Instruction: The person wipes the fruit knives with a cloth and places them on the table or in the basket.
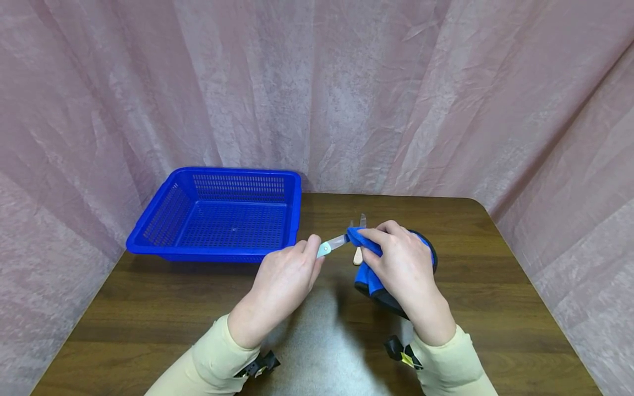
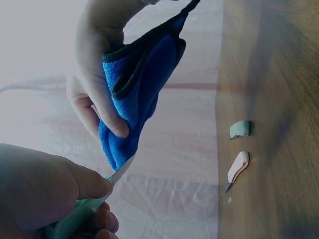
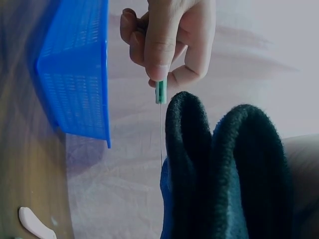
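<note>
Two hands on one small knife. Left hand [image 1: 287, 275] has its fingers curled round the handle of the mint-green knife [image 1: 324, 249], thumb forward near the blade end. Blade is out, angled toward the cloth. Right hand [image 1: 403, 264] pinches a folded blue cloth with black trim [image 1: 366, 276], thumb against fingers, at the far part of the blade. Tip is hidden in the fold, so can't tell how much is covered.

Knife is above the wooden table [image 1: 495, 308], between the hands, right of the blue plastic basket [image 1: 213, 256]. On the table under the cloth side: a cream-handled knife [image 2: 238, 167], blade out, and just beside it a mint-green handle [image 2: 240, 129], probably another knife.

My read: wiping the blade, mid-step. Next move calls for a steady left grip and a light pinch, drawing cloth out past the tip along the flat. Main risk: the edge cutting through the fold into the right fingertips. Keep them off the edge line.
</note>
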`<state>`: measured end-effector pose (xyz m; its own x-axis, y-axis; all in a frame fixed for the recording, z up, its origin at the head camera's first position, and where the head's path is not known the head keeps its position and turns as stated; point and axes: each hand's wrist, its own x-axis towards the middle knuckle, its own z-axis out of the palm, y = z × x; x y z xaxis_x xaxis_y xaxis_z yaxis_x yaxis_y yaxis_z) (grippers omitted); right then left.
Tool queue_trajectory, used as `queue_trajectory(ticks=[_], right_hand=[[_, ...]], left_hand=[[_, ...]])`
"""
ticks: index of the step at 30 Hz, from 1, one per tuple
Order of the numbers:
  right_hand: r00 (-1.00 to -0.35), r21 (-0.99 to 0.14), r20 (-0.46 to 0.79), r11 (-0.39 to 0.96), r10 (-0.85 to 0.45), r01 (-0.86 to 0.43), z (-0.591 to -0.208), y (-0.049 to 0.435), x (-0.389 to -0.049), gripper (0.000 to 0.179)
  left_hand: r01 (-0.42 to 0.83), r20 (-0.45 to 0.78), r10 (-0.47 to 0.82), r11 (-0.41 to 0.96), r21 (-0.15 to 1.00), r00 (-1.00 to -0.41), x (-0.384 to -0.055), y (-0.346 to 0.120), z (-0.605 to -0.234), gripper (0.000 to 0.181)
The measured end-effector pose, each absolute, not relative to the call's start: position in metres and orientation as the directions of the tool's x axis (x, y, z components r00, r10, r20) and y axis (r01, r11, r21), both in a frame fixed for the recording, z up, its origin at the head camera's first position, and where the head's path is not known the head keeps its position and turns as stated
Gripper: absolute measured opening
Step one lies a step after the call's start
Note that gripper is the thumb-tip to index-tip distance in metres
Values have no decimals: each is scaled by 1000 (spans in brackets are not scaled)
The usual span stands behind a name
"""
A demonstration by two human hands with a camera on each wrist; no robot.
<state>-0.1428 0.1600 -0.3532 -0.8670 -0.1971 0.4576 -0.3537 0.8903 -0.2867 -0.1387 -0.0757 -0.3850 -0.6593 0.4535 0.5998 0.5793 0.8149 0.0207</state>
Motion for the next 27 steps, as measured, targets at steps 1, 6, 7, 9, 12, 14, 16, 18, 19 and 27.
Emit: queue_trajectory(ticks=[1,6,7,9,12,14,16,18,19,27], right_hand=[[-869,-288,455,891,-194,-350,-353,160,-143,33],[-877,-296,446,895,-179,-333,-353,162,-143,33],[-878,-297,446,896,-175,-330,-353,162,-143,32],[-879,-295,445,899,-170,-323,-353,163,-144,32],[-884,-295,439,903,-160,-311,-353,165,-145,31],[-889,-295,431,907,-153,-299,-352,166,-145,32],[-895,-295,421,911,-146,-288,-352,167,-146,33],[-901,-294,411,915,-141,-277,-352,168,-146,34],[-902,-293,410,916,-139,-274,-352,168,-146,34],[-903,-285,413,924,-121,-254,-351,171,-147,32]], left_hand=[[579,598,453,815,22,-661,-139,-76,-385,32],[579,595,452,815,28,-665,-139,-76,-385,32],[579,594,452,815,29,-666,-139,-76,-384,32],[578,592,452,815,28,-667,-138,-76,-384,31],[577,592,452,816,27,-667,-138,-76,-384,31],[576,593,452,817,25,-667,-138,-76,-384,31],[576,594,452,817,23,-665,-138,-76,-384,31],[577,596,453,816,22,-663,-138,-76,-384,32],[578,597,453,816,21,-662,-138,-76,-384,32],[580,617,447,814,20,-648,-138,-76,-383,31]])
